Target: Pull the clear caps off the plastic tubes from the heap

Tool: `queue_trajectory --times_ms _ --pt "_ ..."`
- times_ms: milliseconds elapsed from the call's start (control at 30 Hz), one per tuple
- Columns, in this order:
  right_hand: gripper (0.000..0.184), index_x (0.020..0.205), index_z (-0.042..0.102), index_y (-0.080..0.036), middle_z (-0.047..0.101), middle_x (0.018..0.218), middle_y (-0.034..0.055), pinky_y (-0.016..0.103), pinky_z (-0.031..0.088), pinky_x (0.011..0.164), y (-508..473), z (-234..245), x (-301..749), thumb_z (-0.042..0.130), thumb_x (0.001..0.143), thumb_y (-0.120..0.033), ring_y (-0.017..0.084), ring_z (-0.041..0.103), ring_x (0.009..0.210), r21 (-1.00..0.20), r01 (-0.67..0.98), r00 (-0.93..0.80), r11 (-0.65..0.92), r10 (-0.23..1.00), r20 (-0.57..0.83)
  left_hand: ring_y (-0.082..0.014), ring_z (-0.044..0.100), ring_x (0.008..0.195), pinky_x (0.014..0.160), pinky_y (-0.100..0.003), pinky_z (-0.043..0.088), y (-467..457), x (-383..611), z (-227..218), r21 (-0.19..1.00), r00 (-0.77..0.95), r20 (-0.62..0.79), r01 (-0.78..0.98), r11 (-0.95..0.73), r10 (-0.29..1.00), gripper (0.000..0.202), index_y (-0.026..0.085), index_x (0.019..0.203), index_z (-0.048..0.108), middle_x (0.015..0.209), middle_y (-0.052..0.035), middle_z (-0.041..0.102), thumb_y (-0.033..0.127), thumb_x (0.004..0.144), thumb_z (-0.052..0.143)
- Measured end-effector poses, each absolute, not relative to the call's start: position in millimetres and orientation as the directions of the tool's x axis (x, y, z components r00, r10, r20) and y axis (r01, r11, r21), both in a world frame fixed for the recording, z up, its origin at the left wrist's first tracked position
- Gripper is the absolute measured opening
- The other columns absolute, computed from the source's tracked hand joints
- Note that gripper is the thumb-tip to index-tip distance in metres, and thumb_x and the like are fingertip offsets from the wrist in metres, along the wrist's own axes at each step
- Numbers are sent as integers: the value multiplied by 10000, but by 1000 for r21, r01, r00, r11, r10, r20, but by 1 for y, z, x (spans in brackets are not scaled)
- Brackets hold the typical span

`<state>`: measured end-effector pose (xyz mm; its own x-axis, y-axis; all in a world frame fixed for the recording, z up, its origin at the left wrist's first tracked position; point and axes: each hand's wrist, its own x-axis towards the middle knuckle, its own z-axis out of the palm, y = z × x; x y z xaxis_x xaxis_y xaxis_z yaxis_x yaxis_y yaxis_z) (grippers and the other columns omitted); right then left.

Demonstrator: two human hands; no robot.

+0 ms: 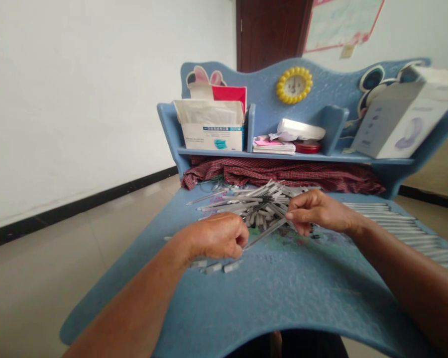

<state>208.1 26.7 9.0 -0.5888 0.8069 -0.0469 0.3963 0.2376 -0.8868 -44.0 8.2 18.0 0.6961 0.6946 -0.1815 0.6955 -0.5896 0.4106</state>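
Observation:
A slim clear pen (268,233) slants between my two hands over the table. My right hand (315,211) pinches its upper end between thumb and fingers. The lower end runs to the curled fingers of my left hand (222,236), which is closed at that end; its fingertips are partly hidden. Behind the hands lies a loose heap of pens and pen parts (261,204), with clear barrels, dark tips and pale ends. Several small whitish caps (213,268) lie just below my left hand.
Many pens (406,231) lie in a row at the right of the blue table (276,298). A checked cloth (283,171) is bunched below the shelf. The shelf holds a mask box (212,136), papers (272,145), a red tin (307,147) and a tilted white box (399,119).

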Motion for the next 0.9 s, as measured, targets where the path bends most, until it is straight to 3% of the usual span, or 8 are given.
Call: queue_trajectory --times_ms 300,533,667,833,900 --pt "360 589 586 -145 579 485 0 218 416 451 29 11 211 621 748 -466 94 525 437 -894 354 -565 274 824 29 -111 544 484 451 -189 318 13 -54 24 732 643 -276 623 -278 714 80 175 718 567 574 51 522 199 679 502" --pt "402 577 587 -134 601 506 24 230 435 463 30 14 217 605 754 -495 109 550 445 -910 309 -501 276 861 91 -87 526 516 495 -189 382 17 -53 28 818 571 -98 513 -261 815 138 142 774 609 644 18 575 250 709 552" --pt "394 639 589 -130 616 555 26 225 434 476 31 15 219 586 770 -502 104 553 469 -902 317 -526 295 845 91 -58 442 455 410 -164 297 19 -51 30 885 437 49 397 -242 898 204 131 815 623 639 4 584 306 738 552" --pt "413 621 559 -138 581 528 13 207 393 448 23 14 204 561 779 -519 91 516 454 -892 297 -538 340 832 138 -29 313 386 382 -159 210 22 -44 24 938 191 171 270 -219 967 254 136 618 541 511 43 491 356 741 564" --pt "404 612 533 -150 548 496 -4 198 352 418 18 13 194 538 796 -510 82 479 427 -886 310 -523 345 840 144 -26 290 372 376 -159 188 24 -42 21 951 97 208 213 -224 973 265 140 624 528 483 57 460 374 744 562"
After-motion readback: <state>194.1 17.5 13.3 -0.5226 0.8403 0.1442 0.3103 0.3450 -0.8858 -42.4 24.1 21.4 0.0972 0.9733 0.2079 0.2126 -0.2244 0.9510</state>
